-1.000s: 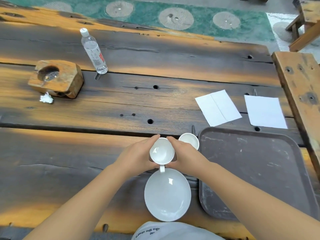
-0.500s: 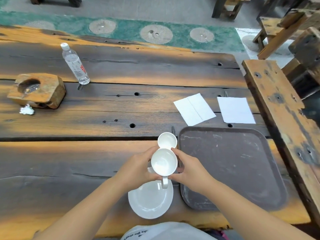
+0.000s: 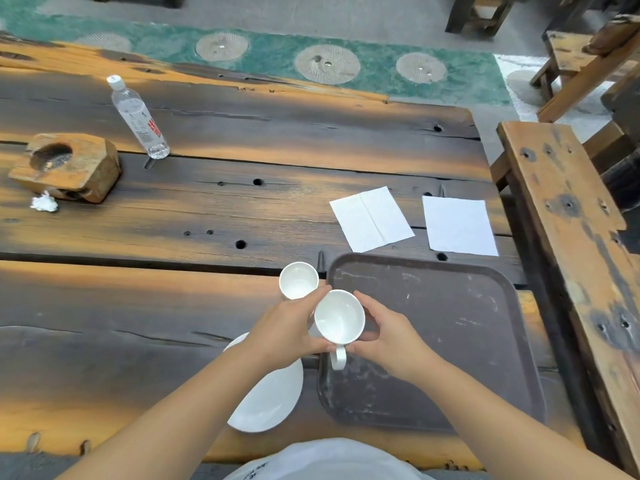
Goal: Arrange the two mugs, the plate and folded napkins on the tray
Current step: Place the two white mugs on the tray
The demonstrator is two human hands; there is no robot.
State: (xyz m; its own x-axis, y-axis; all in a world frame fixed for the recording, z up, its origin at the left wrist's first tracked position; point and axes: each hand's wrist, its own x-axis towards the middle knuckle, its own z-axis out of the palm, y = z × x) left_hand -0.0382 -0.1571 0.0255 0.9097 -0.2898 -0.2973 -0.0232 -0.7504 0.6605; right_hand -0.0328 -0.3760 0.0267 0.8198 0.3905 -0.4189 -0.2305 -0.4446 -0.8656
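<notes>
A white mug [image 3: 339, 322] is held between my left hand [image 3: 291, 329] and my right hand [image 3: 388, 336], its handle pointing toward me, over the left edge of the dark brown tray [image 3: 450, 341]. A second white mug [image 3: 298, 280] stands on the table just left of the tray's far corner. The white plate [image 3: 268, 396] lies on the table left of the tray, partly under my left forearm. Two white napkins lie beyond the tray: one with a crease [image 3: 371, 218], one flat [image 3: 459, 225].
A water bottle [image 3: 138, 119], a wooden block with a hollow [image 3: 67, 166] and a crumpled tissue [image 3: 44, 203] sit at the table's far left. A wooden bench [image 3: 568, 237] runs along the right side of the table.
Both hands have carried the held mug rightward from above the plate to the tray's left edge. The camera view has shifted as well.
</notes>
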